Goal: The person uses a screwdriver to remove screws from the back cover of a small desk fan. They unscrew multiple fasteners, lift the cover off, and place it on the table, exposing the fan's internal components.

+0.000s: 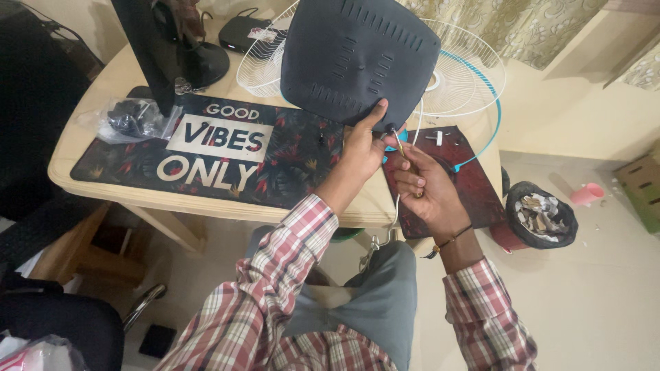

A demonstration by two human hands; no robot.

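Dark grey slotted cover (pixel 357 58) held upright at far edge of table (pixel 103 89), broad face toward camera, bottom corner down near both hands. Left hand (pixel 361 148) reached up and far from near side, thumb pressed along cover's lower right edge, remaining fingers tucked behind or under corner; clamped on cover, not spread. Right hand (pixel 430 189) sat just right of and slightly nearer than left, fingers curled, pinching a thin metal tool (pixel 399 145), probably a screwdriver. Tool's long axis ran up and left, tip pointed at cover's bottom corner, just beside left thumb. Tip touching cover or just short: could not tell, spot too small. Cover lay up and left from right hand, directly above left hand; left hand the nearer one, already in contact. White wire fan guard (pixel 467 75) lay flat behind cover with teal ring (pixel 496 113) around its right rim, partly hidden by cover. White cord (pixel 395 220) dropped from hands down toward lap. Dark red mat (pixel 474 185) under right hand, small loose parts (pixel 438 137) on its far end. Long printed desk mat (pixel 206 148) left of hands, clear bag of dark parts (pixel 130 117) at its far left end, monitor stand (pixel 199 65) beyond. Bin (pixel 543 216) on floor right of table, pink cup (pixel 588 194) near it.
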